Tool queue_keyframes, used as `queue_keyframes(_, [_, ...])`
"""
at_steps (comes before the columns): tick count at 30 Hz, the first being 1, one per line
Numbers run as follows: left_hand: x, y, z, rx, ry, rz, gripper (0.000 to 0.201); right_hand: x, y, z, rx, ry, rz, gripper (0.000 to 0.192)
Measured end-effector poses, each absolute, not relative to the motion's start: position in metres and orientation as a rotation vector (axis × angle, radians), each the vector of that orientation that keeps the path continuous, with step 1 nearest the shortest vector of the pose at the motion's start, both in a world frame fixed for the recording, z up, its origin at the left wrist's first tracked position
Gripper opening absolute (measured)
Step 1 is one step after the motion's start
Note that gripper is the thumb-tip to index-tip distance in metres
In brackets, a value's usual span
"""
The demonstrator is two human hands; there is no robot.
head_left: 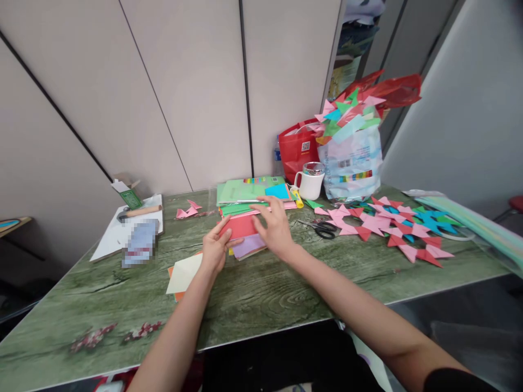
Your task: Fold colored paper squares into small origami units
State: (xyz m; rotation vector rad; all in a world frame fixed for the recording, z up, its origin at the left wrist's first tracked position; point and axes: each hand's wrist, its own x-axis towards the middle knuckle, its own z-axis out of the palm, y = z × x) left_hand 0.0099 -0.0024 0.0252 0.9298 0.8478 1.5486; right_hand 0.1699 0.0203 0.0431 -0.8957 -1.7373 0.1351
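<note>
A red sheet of paper (241, 226), seemingly folded, is held over the middle of the table. My left hand (215, 245) grips it at the left end, thumb on top and fingers beneath. At the right end, my right hand (274, 226) pinches its edge with thumb and curved fingers. Underneath lie purple sheets (247, 247), partly covered by the red paper. Beyond my hands is a stack of coloured paper (237, 191) with green packs on top. Cream paper (184, 273) over orange paper lies beside my left forearm.
Black scissors (325, 230) and joined pink, red and blue folded stars (379, 220) lie to the right. Behind stand a white mug (310, 184), a red bag (298, 149) and a filled plastic bag (352, 163). A hammer-like tool (141, 213) rests on a white board (110, 239) at left.
</note>
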Motion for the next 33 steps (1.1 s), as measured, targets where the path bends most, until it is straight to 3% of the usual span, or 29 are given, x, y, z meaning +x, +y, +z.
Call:
queue_keyframes(2, [0.014, -0.006, 0.026, 0.994, 0.848, 1.498, 0.056, 0.181, 0.036, 0.035, -0.963, -1.641, 0.351, 0.035])
queue_keyframes(5, [0.018, -0.008, 0.027, 1.04, 0.848, 1.425, 0.065, 0.184, 0.042, 0.02, -0.977, -1.532, 0.993, 0.051])
queue_keyframes(9, [0.017, -0.007, 0.028, 1.005, 0.824, 1.407, 0.071, 0.175, 0.038, 0.013, -0.886, -1.36, 1.363, 0.051])
queue_keyframes(13, [0.013, -0.004, 0.027, 0.87, 0.794, 1.428, 0.071, 0.171, 0.037, 0.012, -0.902, -1.24, 1.268, 0.042])
queue_keyframes(20, [0.014, -0.004, 0.023, 0.808, 0.889, 1.255, 0.006, 0.167, 0.035, 0.007, -0.874, -1.348, 1.07, 0.034])
queue_keyframes(26, [0.017, -0.005, 0.024, 0.777, 0.975, 1.297, 0.008, 0.167, 0.03, 0.01, -0.803, -1.466, 0.907, 0.022])
queue_keyframes(30, [0.017, -0.005, 0.026, 0.766, 0.977, 1.322, 0.01, 0.167, 0.03, 0.008, -0.807, -1.558, 0.822, 0.03])
queue_keyframes(33, [0.016, -0.005, 0.026, 0.752, 0.976, 1.342, 0.009, 0.166, 0.032, 0.004, -0.754, -1.548, 0.943, 0.035])
